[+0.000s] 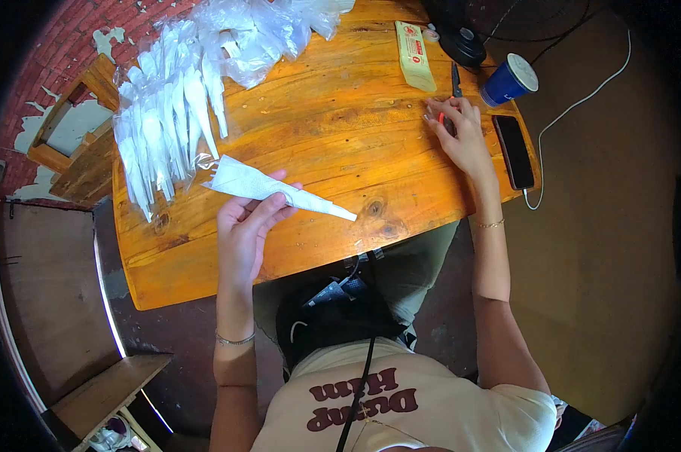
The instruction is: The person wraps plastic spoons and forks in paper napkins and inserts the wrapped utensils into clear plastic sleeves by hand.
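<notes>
In the head view, my left hand (250,224) pinches a white paper napkin wrap (258,184) between thumb and fingers above the table. The wrap narrows to a point at the right; its wider left end shows small prongs like a plastic fork's. My right hand (465,139) is at the table's right side, fingers closed around the red-orange handles of a pair of scissors (455,81). The blades point away from me, and the fingers partly hide the handles. Left of my left hand lie several similar white wraps (167,113) in clear plastic.
On the wooden table (318,128) are crumpled clear plastic bags (261,45), a yellow-green packet (414,56), a small tape roll (431,35) and a black round-ended object (461,44). A blue cup (506,81) and a phone (513,151) with a white cable (574,109) line the right edge.
</notes>
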Action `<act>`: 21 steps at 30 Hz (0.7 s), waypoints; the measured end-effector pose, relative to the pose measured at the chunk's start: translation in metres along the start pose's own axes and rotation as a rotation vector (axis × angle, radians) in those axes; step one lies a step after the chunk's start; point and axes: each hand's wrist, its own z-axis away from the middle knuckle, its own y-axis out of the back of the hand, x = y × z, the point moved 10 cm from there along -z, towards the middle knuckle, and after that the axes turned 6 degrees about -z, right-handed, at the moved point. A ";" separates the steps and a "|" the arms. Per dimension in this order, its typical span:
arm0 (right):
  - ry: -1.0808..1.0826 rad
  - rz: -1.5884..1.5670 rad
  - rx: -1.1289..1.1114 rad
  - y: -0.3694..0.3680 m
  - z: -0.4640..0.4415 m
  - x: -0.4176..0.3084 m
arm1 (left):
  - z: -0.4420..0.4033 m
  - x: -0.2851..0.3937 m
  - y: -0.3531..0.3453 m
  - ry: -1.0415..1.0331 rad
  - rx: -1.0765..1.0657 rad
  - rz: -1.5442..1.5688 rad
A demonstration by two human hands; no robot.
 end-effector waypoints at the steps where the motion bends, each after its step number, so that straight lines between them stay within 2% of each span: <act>1: -0.017 0.005 -0.034 -0.004 -0.003 0.006 | 0.000 0.000 0.000 0.001 -0.004 -0.009; 5: 0.071 -0.017 -0.163 -0.004 -0.013 0.000 | 0.001 -0.001 0.002 0.003 -0.002 -0.012; 8: 0.075 -0.146 -0.318 -0.012 -0.023 0.011 | 0.003 -0.003 0.003 0.021 -0.004 -0.029; 11: -0.363 -0.600 -0.484 -0.029 -0.022 0.043 | 0.004 -0.003 0.002 0.025 -0.008 -0.015; 15: -0.183 -0.904 -0.333 0.001 -0.040 0.012 | 0.004 -0.001 0.002 0.014 -0.001 0.010; 19: -0.029 -1.106 -0.341 -0.008 -0.034 -0.050 | 0.001 0.003 0.007 -0.001 0.029 0.007; 21: -0.071 -1.157 -0.440 -0.038 -0.018 -0.083 | -0.002 0.006 0.013 -0.015 0.026 -0.018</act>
